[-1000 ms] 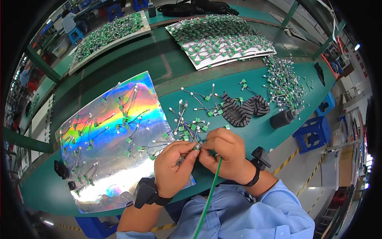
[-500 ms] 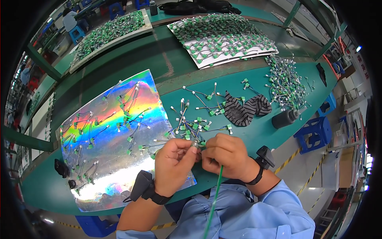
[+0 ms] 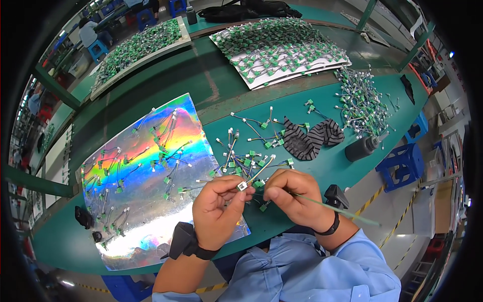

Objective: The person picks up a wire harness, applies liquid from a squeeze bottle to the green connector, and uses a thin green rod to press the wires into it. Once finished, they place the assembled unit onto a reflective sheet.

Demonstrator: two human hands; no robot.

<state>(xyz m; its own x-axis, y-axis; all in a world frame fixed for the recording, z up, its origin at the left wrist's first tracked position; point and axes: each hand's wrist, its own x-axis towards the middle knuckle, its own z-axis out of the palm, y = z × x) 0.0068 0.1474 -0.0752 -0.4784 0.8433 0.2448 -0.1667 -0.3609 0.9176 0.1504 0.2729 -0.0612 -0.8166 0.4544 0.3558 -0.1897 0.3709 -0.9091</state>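
Observation:
Between the thumb and fingers of my left hand [image 3: 214, 206] is a wire harness [image 3: 242, 185], its white connector facing up and its short wires running off toward the far right. My right hand [image 3: 297, 201] is closed on a thin green stick [image 3: 347, 214], whose long end points out to the right past my wrist. The fingertips of the two hands are close but apart. Just beyond them, loose harnesses [image 3: 232, 146] with green and white connectors lie on the green table [image 3: 201, 261].
A shiny rainbow sheet [image 3: 151, 221] bearing several harnesses lies at left. Right of the loose harnesses are a striped dark cloth [image 3: 304, 143], a black bottle [image 3: 358, 150] and a harness heap [image 3: 359, 103]. Harness-covered boards [image 3: 271, 79] stand farther back. Blue stools [image 3: 402, 163] stand beside the table.
The green stick has swung from pointing down toward me to pointing right. My right hand has turned and drawn slightly away from the left, and the harness's white connector shows more plainly.

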